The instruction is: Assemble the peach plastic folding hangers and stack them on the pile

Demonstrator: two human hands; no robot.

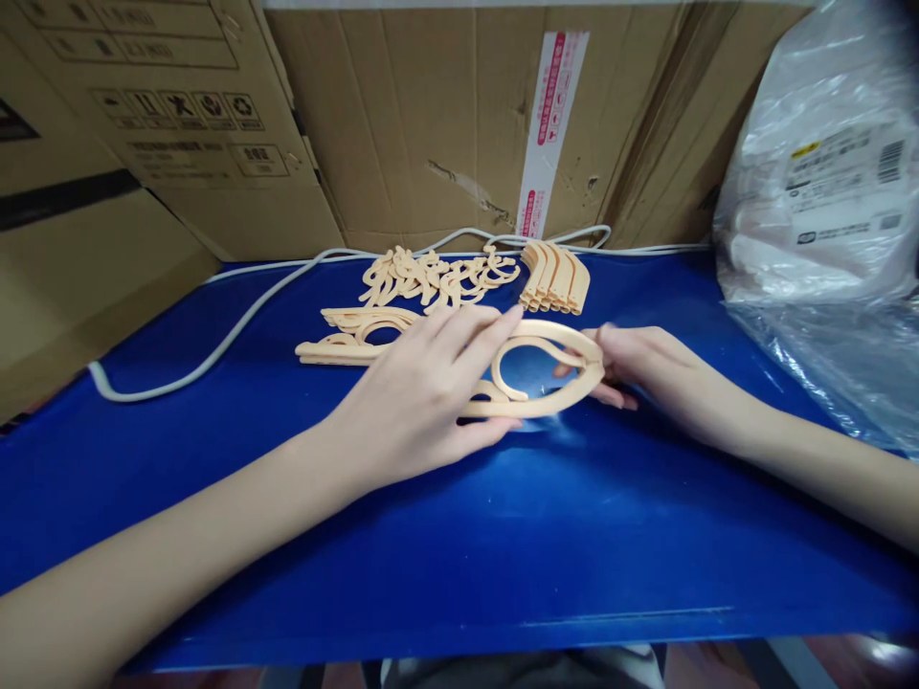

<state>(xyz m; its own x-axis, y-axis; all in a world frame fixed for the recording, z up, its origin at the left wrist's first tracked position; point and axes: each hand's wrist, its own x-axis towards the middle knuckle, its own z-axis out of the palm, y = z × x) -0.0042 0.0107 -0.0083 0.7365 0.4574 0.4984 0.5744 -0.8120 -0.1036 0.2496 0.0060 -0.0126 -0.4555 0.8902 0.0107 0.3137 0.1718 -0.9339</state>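
A beige plastic folding hanger, its two arms folded alongside its hook, is held just above the blue table. My left hand wraps over its left part, thumb along the near side, and hides that end. At the right end, where the arms meet, the fingers of my right hand pinch the joint. Behind my left hand lie more folded hangers, partly covered by it. Farther back are a loose pile of beige hooks and a neat stack of curved hanger arms.
A white cable runs across the blue table top along the left and back. Cardboard boxes wall off the back and left. On the right stands a clear plastic bag with white contents and a label.
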